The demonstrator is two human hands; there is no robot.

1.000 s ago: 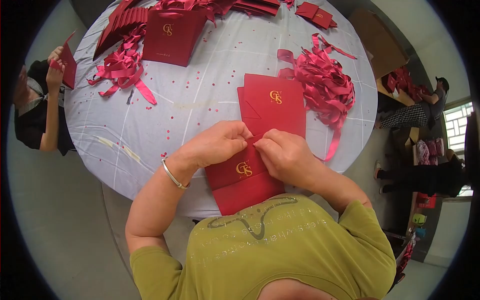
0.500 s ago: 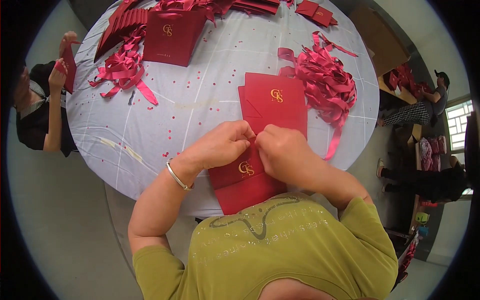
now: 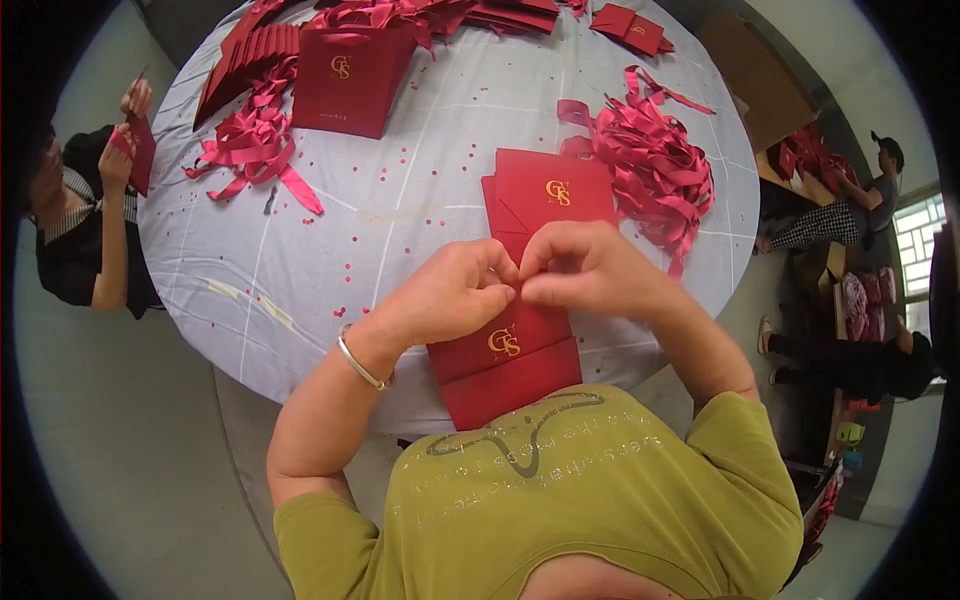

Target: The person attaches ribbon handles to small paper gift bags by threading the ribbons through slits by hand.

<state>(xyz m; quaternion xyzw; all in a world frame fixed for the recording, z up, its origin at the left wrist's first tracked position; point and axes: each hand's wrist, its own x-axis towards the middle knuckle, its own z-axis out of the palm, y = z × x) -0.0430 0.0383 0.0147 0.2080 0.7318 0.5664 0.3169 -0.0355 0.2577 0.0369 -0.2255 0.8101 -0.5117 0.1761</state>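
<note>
Fingertips of left hand [image 3: 452,296] and right hand [image 3: 590,272] meet, pinched shut on the flat red paper bag's [image 3: 508,362] top edge, steadying it against the surface [image 3: 420,190] beside loose ribbons [image 3: 655,165].

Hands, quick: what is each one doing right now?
Left hand: fingers pinched shut at the top edge of the flat red paper bag.
Right hand: pinched shut on the same edge, fingertips meeting the left's.

A flat red paper bag [image 3: 505,360] with a gold emblem lies at the counter's [image 3: 400,210] six o'clock edge. More flat red bags [image 3: 555,190] sit stacked just beyond it. At eleven o'clock a larger red bag [image 3: 350,85] lies, folded ones [image 3: 245,60] fanned beside it.
</note>
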